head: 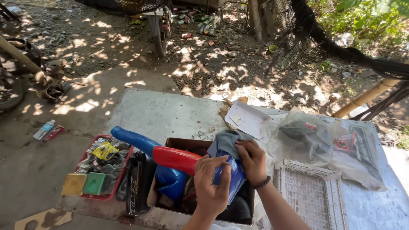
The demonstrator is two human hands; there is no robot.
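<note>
My left hand (pixel 211 183) grips a small blue plastic panel (pixel 233 179) above an open cardboard box (pixel 170 143). My right hand (pixel 252 161) presses a grey cloth (pixel 225 142) against the top of that panel. A black band circles my right wrist. The box holds a red motorcycle fairing piece (pixel 175 158) and a larger blue fairing piece (pixel 140 145) that sticks out to the left, plus dark parts underneath.
The box stands on a grey metal table (pixel 157 113). A red tray (pixel 87 155) of small items sits at left, a white plastic basket (pixel 311 191) at right, clear bags of parts (pixel 324 140) behind it. A white envelope (pixel 247 119) lies beyond. Dirt ground and litter surround.
</note>
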